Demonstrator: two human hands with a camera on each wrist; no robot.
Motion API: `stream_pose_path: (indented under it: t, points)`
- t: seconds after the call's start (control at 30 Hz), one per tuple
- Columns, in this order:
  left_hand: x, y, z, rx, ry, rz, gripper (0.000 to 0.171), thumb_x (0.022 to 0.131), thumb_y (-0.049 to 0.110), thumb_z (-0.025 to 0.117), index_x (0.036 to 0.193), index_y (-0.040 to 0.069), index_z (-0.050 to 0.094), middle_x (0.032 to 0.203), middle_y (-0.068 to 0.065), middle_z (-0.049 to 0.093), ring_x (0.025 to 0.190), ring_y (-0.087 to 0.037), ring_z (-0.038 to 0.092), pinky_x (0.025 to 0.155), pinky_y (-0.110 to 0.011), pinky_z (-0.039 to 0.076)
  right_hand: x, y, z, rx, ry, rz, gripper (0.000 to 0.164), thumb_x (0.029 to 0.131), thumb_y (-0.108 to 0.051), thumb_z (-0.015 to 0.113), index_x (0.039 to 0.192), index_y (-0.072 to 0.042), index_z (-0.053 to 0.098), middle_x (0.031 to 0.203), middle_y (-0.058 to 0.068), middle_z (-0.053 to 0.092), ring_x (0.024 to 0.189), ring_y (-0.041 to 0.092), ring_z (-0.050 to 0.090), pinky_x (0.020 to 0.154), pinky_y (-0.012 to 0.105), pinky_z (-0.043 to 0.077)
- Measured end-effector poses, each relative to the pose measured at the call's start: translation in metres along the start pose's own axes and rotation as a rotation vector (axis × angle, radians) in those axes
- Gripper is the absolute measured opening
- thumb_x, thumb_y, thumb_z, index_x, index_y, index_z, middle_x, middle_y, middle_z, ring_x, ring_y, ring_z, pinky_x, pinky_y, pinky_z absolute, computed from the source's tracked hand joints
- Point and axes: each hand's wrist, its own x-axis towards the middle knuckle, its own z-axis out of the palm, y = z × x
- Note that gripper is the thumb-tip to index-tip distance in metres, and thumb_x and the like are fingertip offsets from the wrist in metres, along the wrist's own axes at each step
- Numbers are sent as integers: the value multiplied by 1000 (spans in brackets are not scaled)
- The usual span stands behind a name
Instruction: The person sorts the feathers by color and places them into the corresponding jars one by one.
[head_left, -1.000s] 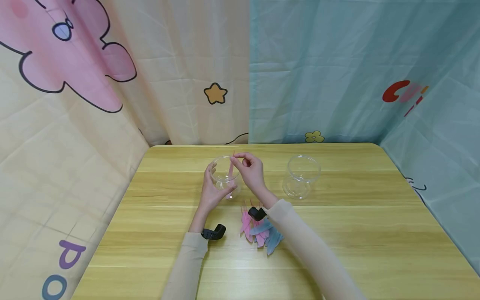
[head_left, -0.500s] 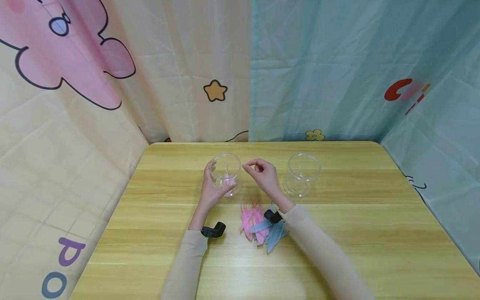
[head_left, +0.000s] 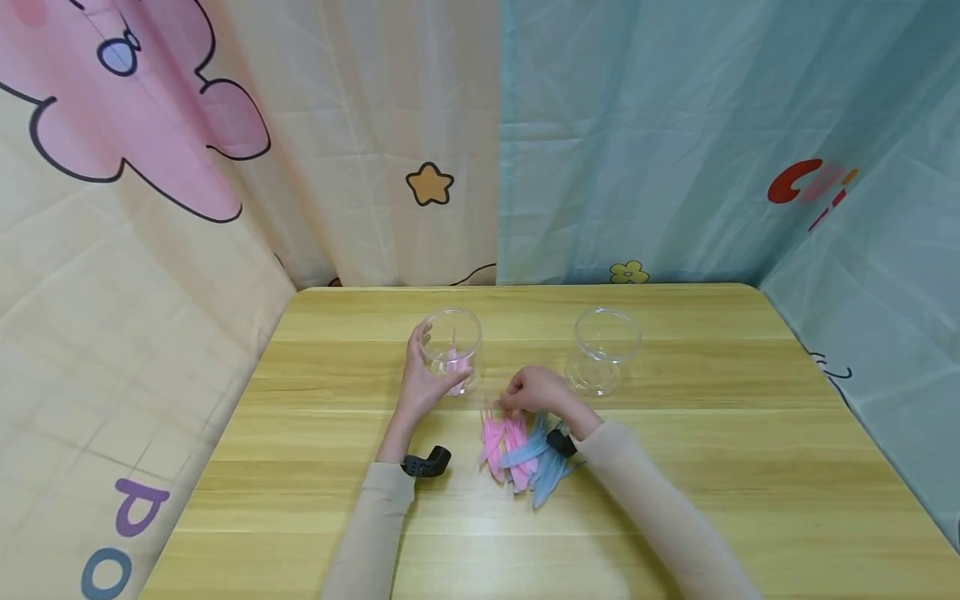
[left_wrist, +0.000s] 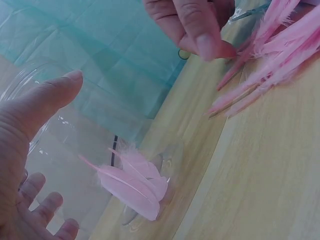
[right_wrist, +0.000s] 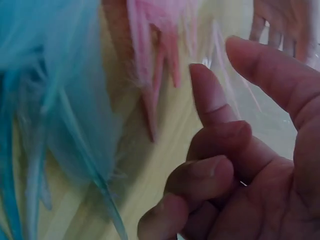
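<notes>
My left hand [head_left: 426, 382] grips the side of a clear glass jar [head_left: 451, 333], thumb on one side and fingers on the other. Inside it are pink feathers [left_wrist: 132, 185], seen through the glass in the left wrist view. My right hand [head_left: 542, 390] hovers over the quill ends of a pile of pink feathers [head_left: 517, 454] and blue feathers [head_left: 550, 475] on the table. In the right wrist view its thumb and index finger [right_wrist: 210, 92] stand apart with nothing between them, while the other fingers curl. Pink quills [right_wrist: 152, 115] lie near those fingertips.
A second clear glass jar [head_left: 603, 354] stands to the right on the wooden table [head_left: 337, 533]. Printed curtains [head_left: 360, 167] hang behind the table and at both sides. Both wrists wear black camera bands [head_left: 427, 462].
The right hand dropped a pink feather into the left jar, then moved right and down toward the feather pile. The left hand has stayed on the jar.
</notes>
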Motion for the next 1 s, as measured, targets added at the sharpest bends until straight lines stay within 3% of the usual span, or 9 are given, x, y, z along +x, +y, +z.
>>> stream_pose_path:
  t: [0.27,0.63,0.8,1.0]
  points:
    - [-1,-2,1,15,-6,8,110,66,35,87,150,26,17,150,-4,25,137,-27,24,103,-56,27,-4,-6,8,-157,11,78,37,75,-40,78,54,-14,60,49,-7,48,48,11,43,43,25,30]
    - [0,-1,0,10,-5,15,110,66,32,88,150,26,17,150,-8,25,137,-30,23,102,-59,27,-1,-5,10,-144,20,102,37,74,-36,78,51,-12,60,45,-8,43,46,11,40,41,26,27]
    - [0,-2,0,6,-7,24,110,66,31,87,150,25,17,150,-10,25,136,-31,23,102,-60,26,1,1,11,-66,10,110,36,73,-35,76,50,-13,60,44,-8,46,43,10,38,39,24,24]
    - [0,-1,0,8,-5,7,110,65,32,88,150,27,17,150,-8,26,136,-29,24,102,-59,27,0,5,8,176,-14,63,29,78,-26,74,59,-6,66,55,2,62,45,10,46,40,22,32]
